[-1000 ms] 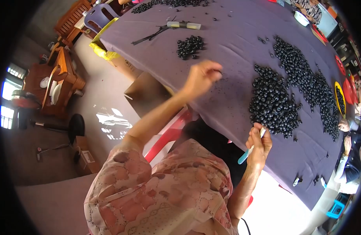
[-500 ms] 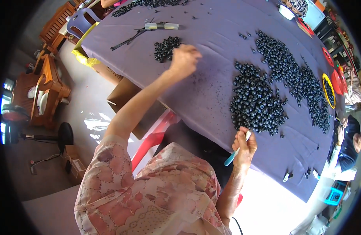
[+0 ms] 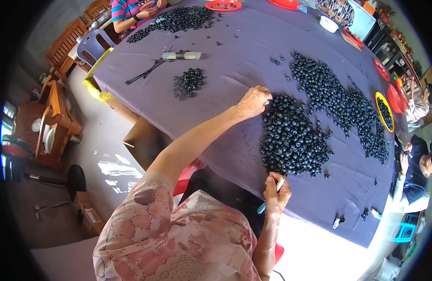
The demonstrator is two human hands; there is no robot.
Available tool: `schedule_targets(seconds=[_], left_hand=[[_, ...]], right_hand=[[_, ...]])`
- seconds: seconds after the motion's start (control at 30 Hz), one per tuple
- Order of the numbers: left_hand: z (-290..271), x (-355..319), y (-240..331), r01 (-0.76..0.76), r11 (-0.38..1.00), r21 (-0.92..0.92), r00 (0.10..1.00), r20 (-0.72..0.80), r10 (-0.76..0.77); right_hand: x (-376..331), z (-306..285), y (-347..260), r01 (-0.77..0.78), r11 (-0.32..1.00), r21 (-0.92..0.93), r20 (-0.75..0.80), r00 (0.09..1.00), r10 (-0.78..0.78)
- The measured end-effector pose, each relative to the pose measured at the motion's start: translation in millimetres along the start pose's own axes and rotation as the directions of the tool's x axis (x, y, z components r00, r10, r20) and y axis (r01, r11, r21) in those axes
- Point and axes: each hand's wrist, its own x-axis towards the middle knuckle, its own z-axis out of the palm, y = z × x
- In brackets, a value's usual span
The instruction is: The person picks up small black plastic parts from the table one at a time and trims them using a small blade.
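My left hand (image 3: 255, 101) reaches across to the upper left edge of a large pile of small round black bead-like pieces (image 3: 295, 138). Its fingertips are pinched together, with a dark piece showing between them. Just below the pile, my right hand (image 3: 278, 195) is closed around a slim pen-like tool with a teal end (image 3: 261, 208) and a white part near the fingers. Its tip, close to the pile's lower edge, is hidden by the fingers. A smaller heap of the same black pieces (image 3: 189, 82) lies on the purple cloth, left of my left hand.
More black pieces (image 3: 345, 96) spread along the right of the purple-covered table (image 3: 225, 65). Another pile (image 3: 183, 19) lies at the far left, before a person in stripes. Black ties and a clear tube (image 3: 182, 55) lie nearby. A yellow-rimmed tray (image 3: 384, 112) stands at right.
My left hand has moved right, from beside the small heap to the edge of the large pile. My right hand keeps the pen-like tool. The whole view has shifted slightly, showing more of the far side.
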Motion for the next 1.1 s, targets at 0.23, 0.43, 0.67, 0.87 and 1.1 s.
schedule_targets(seconds=[0.23,0.43,0.67,0.87,1.1], left_hand=[[-15.6,-20.9,15.9,0.094,0.877,-0.472,0.934,-0.263,-0.241],[-60.5,-52.2,108.8,0.211,0.229,-0.950,0.932,0.125,-0.340],[-74.2,-74.8,171.0,0.269,0.055,-0.962,0.941,0.250,-0.229],[-71.2,-82.1,211.6,0.277,0.271,-0.922,0.956,0.234,-0.179],[-56.8,-87.5,223.1,0.225,0.182,-0.957,0.954,0.179,-0.240]], right_hand=[[4.0,1.5,2.5,0.067,0.985,-0.162,-0.010,0.998,-0.070],[-1.9,1.0,2.5,0.136,0.989,-0.063,0.088,0.988,-0.131],[-27.9,-2.0,-55.4,0.194,0.977,0.083,0.095,0.975,-0.202],[-33.4,-7.3,-76.3,0.497,0.867,-0.042,-0.064,0.864,-0.499],[-32.3,-19.9,-66.1,0.173,0.867,0.467,0.016,0.979,-0.203]])
